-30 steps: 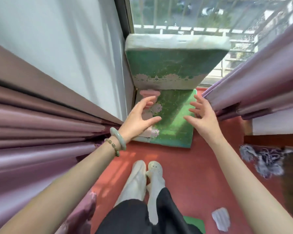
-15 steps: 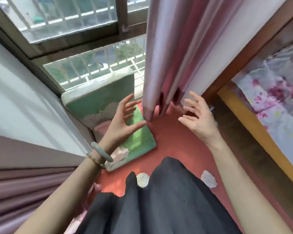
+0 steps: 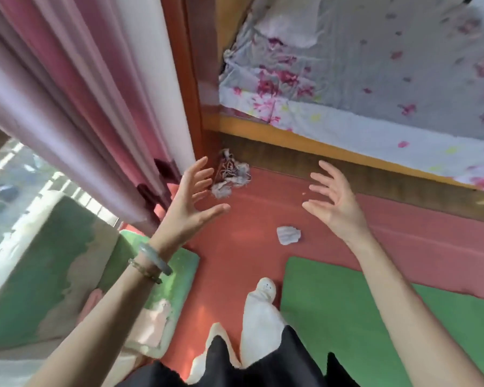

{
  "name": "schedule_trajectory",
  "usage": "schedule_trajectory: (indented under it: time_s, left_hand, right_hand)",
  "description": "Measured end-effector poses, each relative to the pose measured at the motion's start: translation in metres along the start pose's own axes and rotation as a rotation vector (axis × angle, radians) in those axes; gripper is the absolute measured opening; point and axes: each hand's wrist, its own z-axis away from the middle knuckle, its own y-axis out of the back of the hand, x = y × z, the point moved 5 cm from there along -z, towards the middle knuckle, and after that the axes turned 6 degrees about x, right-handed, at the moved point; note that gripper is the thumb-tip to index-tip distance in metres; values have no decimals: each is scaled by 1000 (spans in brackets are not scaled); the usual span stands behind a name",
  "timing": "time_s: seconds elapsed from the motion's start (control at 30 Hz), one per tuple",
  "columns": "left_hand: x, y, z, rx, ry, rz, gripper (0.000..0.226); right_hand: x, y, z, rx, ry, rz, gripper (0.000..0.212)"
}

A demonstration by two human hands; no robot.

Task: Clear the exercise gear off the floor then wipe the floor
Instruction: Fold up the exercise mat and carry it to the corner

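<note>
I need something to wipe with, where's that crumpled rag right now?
In the head view the crumpled rag lies on the red floor by the bed frame, just beyond the left hand.

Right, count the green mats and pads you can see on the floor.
3. One thick pad stands on edge by the window, a second pad lies flat beside it, and a thin green mat lies at lower right. Others may be out of frame.

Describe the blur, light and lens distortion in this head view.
Head view: motion blur softens the pink curtain and window; daylight overexposes the window side, and a sun patch falls on the red floor; the wide lens bends the bed frame; both hands are fairly sharp.
</note>
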Motion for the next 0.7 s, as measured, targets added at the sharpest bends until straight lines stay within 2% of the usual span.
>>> schedule_trajectory:
  time_s: [0.33, 0.7]
  left_hand:
    - [42, -173, -115, -369, -101, -12, 89]
    - [79, -308, -213, -564, -140, 9, 90]
  right_hand:
    - [50, 154, -33, 371, -102, -8, 77]
    - [86, 257, -90, 545, -175, -8, 79]
